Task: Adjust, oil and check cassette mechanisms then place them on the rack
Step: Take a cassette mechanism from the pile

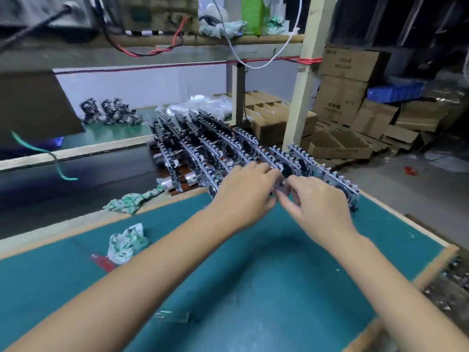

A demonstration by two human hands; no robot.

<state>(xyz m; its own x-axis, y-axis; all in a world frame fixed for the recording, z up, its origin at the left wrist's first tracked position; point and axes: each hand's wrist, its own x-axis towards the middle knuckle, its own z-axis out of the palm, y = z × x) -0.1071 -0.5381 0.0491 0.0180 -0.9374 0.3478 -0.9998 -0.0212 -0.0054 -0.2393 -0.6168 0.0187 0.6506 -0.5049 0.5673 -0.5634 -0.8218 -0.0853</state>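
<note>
Rows of cassette mechanisms (203, 146) are standing on the rack (177, 184) along the green mat's (253, 288) far edge. Left hand (243, 196) and right hand (317, 201) are meeting there, equally near, fingers curling around one small blurred mechanism (283, 185).

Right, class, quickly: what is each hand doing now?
Left hand: fingers curled on a mechanism at the rack.
Right hand: pinches the same mechanism.

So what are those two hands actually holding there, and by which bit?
Both hands, left hand and right hand, meet on one small cassette mechanism at the near end of the rack rows, fingertips pinching it. Blur hides which part they grip.
</note>
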